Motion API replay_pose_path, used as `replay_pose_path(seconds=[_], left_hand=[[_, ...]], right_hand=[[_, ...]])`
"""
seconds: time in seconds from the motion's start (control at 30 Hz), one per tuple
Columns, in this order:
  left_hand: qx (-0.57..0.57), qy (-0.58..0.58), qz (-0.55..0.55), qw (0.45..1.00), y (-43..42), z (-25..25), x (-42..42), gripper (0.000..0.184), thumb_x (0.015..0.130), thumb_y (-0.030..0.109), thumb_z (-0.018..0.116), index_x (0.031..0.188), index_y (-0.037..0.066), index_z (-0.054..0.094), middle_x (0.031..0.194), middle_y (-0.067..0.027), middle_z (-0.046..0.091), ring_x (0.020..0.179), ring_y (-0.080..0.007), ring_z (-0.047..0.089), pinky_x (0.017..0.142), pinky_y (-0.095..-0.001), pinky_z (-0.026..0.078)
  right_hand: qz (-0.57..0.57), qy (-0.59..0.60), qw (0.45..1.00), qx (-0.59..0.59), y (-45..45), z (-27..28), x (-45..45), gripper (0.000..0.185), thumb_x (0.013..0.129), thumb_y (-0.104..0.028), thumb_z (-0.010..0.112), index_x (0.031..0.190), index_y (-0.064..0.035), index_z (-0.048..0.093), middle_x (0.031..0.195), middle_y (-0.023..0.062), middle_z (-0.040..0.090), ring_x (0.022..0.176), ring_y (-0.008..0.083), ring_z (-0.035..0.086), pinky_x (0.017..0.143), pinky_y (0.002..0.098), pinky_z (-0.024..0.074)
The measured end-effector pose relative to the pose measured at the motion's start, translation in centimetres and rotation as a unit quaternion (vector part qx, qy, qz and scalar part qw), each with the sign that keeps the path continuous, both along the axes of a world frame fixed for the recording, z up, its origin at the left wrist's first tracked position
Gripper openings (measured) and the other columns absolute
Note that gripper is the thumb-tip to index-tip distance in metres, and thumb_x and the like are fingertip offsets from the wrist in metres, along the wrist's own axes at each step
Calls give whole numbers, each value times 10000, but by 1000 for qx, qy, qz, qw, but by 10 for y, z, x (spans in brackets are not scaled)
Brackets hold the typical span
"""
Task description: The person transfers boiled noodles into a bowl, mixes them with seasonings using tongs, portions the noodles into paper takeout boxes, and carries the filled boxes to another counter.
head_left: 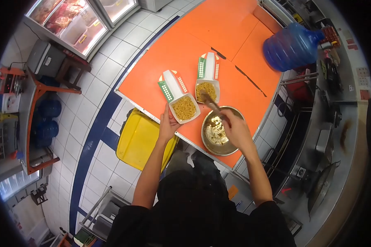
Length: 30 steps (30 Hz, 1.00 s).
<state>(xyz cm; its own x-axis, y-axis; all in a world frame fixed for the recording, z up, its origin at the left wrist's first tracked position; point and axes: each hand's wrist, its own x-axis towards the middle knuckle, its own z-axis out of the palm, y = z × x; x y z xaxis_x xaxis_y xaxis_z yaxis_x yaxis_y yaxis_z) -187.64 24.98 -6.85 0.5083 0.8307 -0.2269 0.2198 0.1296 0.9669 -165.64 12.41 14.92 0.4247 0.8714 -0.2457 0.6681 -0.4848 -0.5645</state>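
Note:
Two paper takeaway boxes with green, white and red sides lie with their lids folded back on the orange table. Noodles fill the left takeaway box (193,117), and my left hand (167,125) grips it by its lower left corner. My right hand (233,128) is closed around a long, dark serving utensil (212,106); whether it is tongs or a spoon I cannot tell. Its tip touches the noodles in the right takeaway box (216,97). Beneath my right hand stands a round metal bowl (207,144) with oily yellowish remains inside.
The orange table (160,61) has dark cracks toward its right side. A large blue water jug (290,47) lies at its far right edge. Below the near left edge is a yellow bin lid (138,140). A wok (323,183) rests along the right-hand counter.

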Motion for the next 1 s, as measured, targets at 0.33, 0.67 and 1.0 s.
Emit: replay_pose_path(seconds=[0.33, 0.67, 1.0], left_hand=[[-1, 9, -13, 1000, 1, -9, 2, 1179, 735, -21, 863, 1621, 179, 111, 1092, -107, 386, 883, -204, 653, 802, -323, 631], [-4, -18, -20, 1000, 6, -9, 3, 1181, 744, -35, 849, 1623, 187, 94, 1096, -105, 379, 892, -214, 659, 811, -324, 626], [-78, -89, 23, 993, -45, -3, -17, 888, 897, -27, 694, 1579, 51, 130, 1225, -173, 475, 928, -201, 664, 831, -313, 578]], right_hand=[[66, 5, 992, -106, -4, -21, -57, 272, 955, -145, 560, 1221, -116, 605, 1053, 165, 710, 945, 366, 684, 810, 482, 541], [-33, -23, 999, 2, 6, -47, 31, 267, 949, -98, 594, 1212, -59, 603, 1007, 194, 722, 960, 336, 710, 858, 405, 544], [-146, 77, 982, -86, -131, 10, 23, 334, 920, -174, 682, 1227, -76, 595, 1010, 177, 724, 925, 342, 716, 800, 406, 555]])
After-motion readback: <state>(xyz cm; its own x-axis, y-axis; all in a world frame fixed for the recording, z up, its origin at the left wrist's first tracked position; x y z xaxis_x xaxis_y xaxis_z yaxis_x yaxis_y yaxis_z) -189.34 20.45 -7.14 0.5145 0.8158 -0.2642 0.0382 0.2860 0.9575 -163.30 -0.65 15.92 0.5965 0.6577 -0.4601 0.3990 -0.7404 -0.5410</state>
